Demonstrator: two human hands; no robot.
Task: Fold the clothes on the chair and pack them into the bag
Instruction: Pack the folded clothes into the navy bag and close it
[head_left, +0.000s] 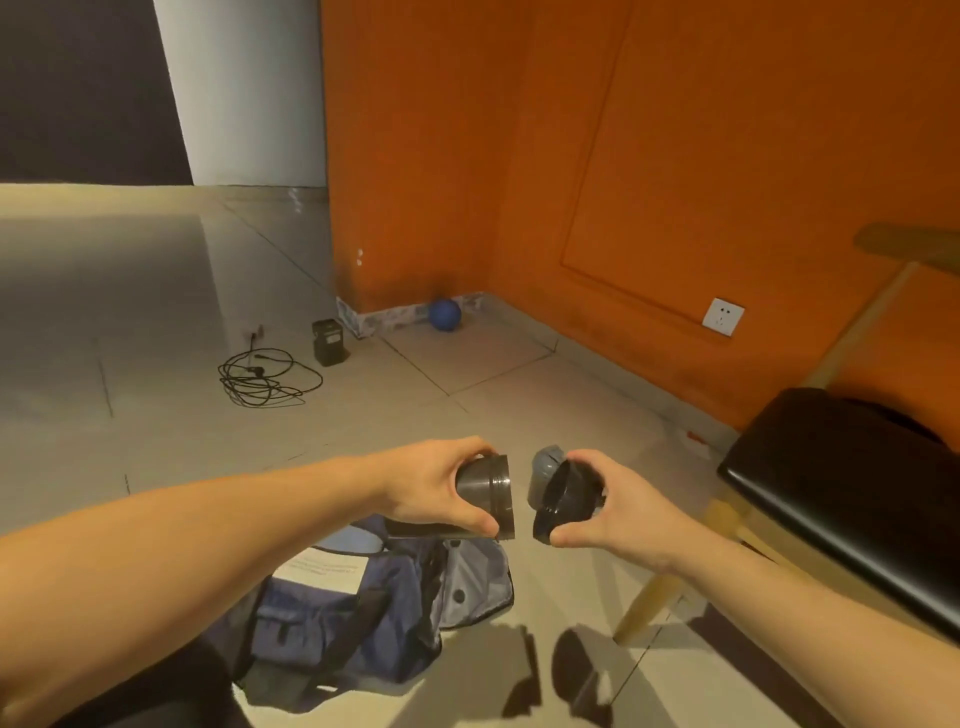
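Observation:
My left hand (441, 488) grips a dark cylindrical bottle (485, 496) held sideways, its threaded mouth pointing right. My right hand (608, 512) holds the bottle's black lid (563, 501), which has a grey cap part at its top; a small gap separates lid and bottle. Below them a navy blue bag (363, 618) lies open on the floor, with a light blue thing and a white label showing inside. The chair (831, 499) with a black seat and wooden legs stands at the right. A dark garment (893, 415) lies at the back of the seat.
The floor is beige tile. A coiled black cable (262, 376) and a small black box (329, 342) lie at the left by the orange wall's corner. A blue ball (444, 314) rests in the corner. A white wall socket (723, 317) sits low on the wall.

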